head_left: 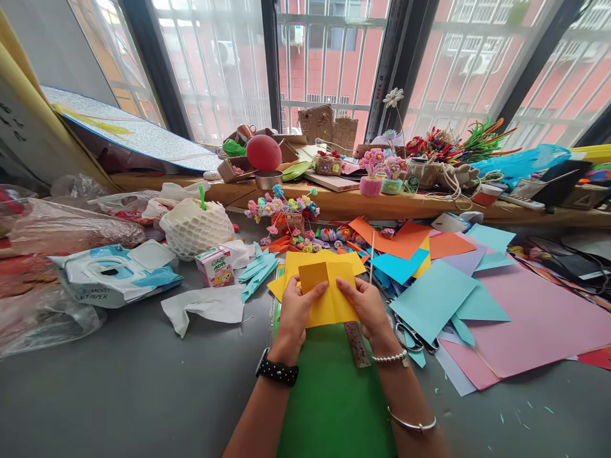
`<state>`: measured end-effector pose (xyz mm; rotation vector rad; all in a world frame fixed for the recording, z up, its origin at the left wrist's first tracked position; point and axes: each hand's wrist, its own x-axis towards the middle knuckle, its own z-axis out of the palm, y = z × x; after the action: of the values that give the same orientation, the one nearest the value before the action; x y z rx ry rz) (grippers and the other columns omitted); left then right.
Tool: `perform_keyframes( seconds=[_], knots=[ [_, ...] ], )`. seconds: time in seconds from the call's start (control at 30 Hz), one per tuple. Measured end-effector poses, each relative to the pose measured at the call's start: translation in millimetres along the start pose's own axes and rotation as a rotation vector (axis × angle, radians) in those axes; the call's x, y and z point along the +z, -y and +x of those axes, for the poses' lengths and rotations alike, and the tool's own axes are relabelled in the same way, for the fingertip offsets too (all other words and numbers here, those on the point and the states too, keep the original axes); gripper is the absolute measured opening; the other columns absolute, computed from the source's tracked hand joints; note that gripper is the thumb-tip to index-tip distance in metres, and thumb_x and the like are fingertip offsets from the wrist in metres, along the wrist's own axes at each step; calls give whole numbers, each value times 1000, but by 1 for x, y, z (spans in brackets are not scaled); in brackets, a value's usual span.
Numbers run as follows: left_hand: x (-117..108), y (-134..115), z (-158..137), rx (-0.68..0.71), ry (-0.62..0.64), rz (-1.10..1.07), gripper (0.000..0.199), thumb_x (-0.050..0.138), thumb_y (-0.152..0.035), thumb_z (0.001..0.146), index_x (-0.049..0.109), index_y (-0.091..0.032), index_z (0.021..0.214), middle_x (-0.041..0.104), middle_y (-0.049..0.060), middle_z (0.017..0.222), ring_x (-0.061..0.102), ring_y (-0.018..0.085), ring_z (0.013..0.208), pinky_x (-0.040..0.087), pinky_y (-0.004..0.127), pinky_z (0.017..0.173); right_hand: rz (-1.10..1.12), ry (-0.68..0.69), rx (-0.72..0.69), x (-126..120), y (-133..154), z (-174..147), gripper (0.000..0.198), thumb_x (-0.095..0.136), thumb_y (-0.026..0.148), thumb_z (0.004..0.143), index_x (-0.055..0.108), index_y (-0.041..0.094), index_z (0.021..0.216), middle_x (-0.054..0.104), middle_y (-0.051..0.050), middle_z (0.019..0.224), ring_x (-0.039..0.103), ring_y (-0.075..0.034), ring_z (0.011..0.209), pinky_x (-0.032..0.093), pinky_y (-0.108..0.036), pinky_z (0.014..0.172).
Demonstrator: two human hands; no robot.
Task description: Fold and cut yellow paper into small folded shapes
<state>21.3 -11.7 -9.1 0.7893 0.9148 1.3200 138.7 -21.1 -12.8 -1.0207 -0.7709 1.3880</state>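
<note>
Pinching yellow paper [330, 310] — left grip [294, 313] at its nine o'clock, right grip [372, 312] at three — we could tear it by pulling unevenly.

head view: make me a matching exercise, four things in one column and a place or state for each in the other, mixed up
1. yellow sheet
2. ball
3. scissors
4. wipes pack

A. partly under blue paper
B. on the left, lid open
C. up by the windows
D. between the left hand and right hand

Pairs: 1-D, 2-C, 3-A, 4-B
</note>
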Motion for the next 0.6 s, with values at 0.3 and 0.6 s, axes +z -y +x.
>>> perform_keyframes(
  seconds=[0.3,0.6],
  knots=[
    [-4,3,3,34,63,83,46,70,-27,56,48,-16,95,62,10,95,62,20,77,51,34,68,-140,-4,-125,-7,5,0,25,66,34,59,61,14,73,66,-3,74,60,-15,64,48,-24,58],
    [-3,4,5,58,24,170,52,72,-28,52,48,-15,95,64,10,90,62,20,74,50,34,66,-262,-49,-111,-7,3,2,29,68,36,54,61,13,69,63,-3,66,57,-13,55,44,-23,49]
  ],
)
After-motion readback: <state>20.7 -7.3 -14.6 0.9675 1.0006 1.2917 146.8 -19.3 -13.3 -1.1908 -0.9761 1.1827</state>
